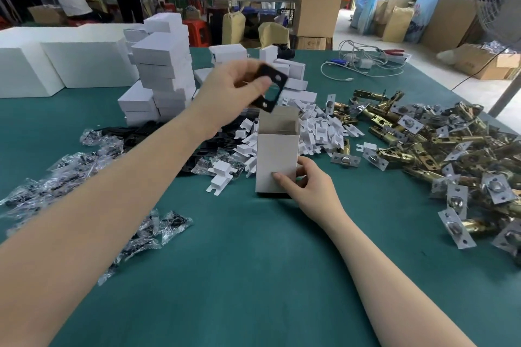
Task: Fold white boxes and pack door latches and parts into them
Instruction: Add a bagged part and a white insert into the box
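Note:
A white box point(277, 158) stands upright on the green table point(253, 276) with its top flap open. My right hand point(306, 182) grips its lower right corner. Above the opening, my left hand point(231, 84) pinches a black metal strike plate point(271, 87) with two holes, tilted, its lower corner just over the box mouth. Brass door latches point(439, 155) lie heaped to the right. White cardboard inserts point(318, 132) are piled behind the box. More black plates point(135, 132) lie under my left forearm.
Folded white boxes point(163, 76) are stacked at the back left, beside large white foam blocks point(56, 62). Clear bags of screws point(93, 166) are scattered at the left. White cables point(363, 63) lie at the far right. People work at benches behind.

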Available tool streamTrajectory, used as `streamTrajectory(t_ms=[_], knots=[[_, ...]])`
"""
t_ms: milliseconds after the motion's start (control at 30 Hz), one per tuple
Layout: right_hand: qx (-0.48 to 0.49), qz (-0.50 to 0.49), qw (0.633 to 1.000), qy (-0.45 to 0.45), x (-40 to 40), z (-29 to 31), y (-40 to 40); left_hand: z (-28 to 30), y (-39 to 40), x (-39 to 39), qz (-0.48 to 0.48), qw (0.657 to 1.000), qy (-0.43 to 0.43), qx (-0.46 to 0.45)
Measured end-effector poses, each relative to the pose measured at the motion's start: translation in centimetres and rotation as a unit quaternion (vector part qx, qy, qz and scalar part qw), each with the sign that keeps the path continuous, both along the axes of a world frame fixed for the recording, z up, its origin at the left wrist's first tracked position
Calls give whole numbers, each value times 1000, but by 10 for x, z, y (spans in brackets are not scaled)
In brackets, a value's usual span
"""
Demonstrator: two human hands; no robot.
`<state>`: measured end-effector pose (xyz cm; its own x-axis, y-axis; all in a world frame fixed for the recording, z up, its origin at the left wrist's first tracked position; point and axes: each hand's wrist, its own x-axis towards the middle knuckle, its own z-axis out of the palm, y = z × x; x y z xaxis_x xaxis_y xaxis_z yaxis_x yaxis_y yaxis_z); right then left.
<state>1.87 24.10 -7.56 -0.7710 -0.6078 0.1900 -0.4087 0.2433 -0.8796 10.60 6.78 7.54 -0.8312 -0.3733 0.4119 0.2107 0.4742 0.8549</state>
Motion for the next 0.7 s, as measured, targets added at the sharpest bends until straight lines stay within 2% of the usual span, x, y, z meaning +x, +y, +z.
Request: streamTrajectory(t_ms=[67, 133, 167, 233, 333, 533, 700], knots=[[-2, 4, 1000, 0, 0, 1, 0, -3, 2, -4, -1, 989, -26, -148], [-6, 10, 1000, -4, -1, 2, 1, -4, 5, -9, 21, 962, -22, -272], [-9, 14, 1000, -4, 0, 2, 2, -3, 7, -10, 16, 949, -23, -315], [-11, 18, 1000, -2, 0, 3, 2, -1, 9, -13, -27, 928, -80, -364], [-12, 18, 1000, -4, -1, 3, 3, -4, 12, -17, -69, 897, -181, -398], [-14, 20, 1000, 2, -1, 2, 3, -11, 16, -23, -71, 890, -212, -397], [-8, 21, 1000, 3, -2, 2, 3, -11, 19, -23, -65, 872, -255, -413]])
